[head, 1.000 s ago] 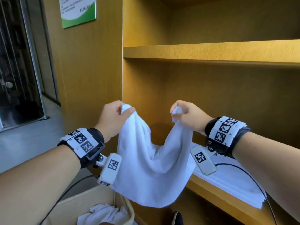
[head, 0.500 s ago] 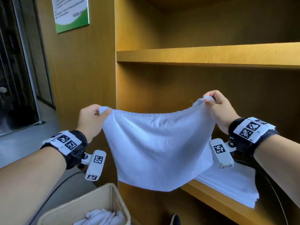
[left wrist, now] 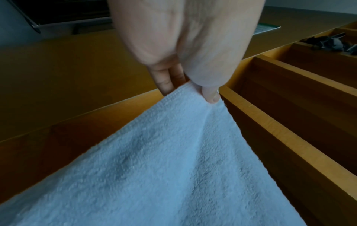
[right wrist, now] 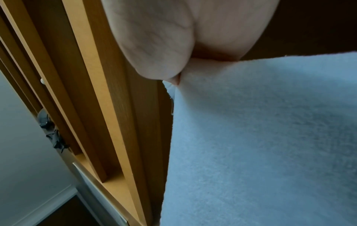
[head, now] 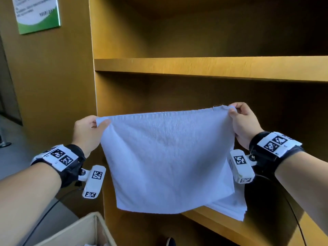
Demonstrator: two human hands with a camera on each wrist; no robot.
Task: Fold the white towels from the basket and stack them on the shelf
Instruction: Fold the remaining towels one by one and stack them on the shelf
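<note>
A white towel [head: 165, 160] hangs flat and stretched wide in front of the wooden shelf unit. My left hand [head: 88, 130] pinches its upper left corner, thumb over the hem [left wrist: 195, 94]. My right hand [head: 243, 123] pinches the upper right corner [right wrist: 179, 79], slightly higher. The towel's lower edge hangs free just above the lower shelf board [head: 218, 226]. A stack of folded white towels [head: 232, 206] lies on that board behind the hanging towel, mostly hidden. The basket [head: 79, 231] stands at the lower left, with a bit of white cloth inside.
The upper shelf board [head: 204, 67] runs across above my hands. The cabinet's side panel [head: 53, 103] stands to the left, with a green and white sign [head: 38, 13] on it. Grey floor [head: 12, 148] lies at the far left. Cables trail from both wrist cameras.
My hands have moved apart and pulled the sagging towel taut, so it now hangs as a flat sheet. The right hand has risen and shifted right.
</note>
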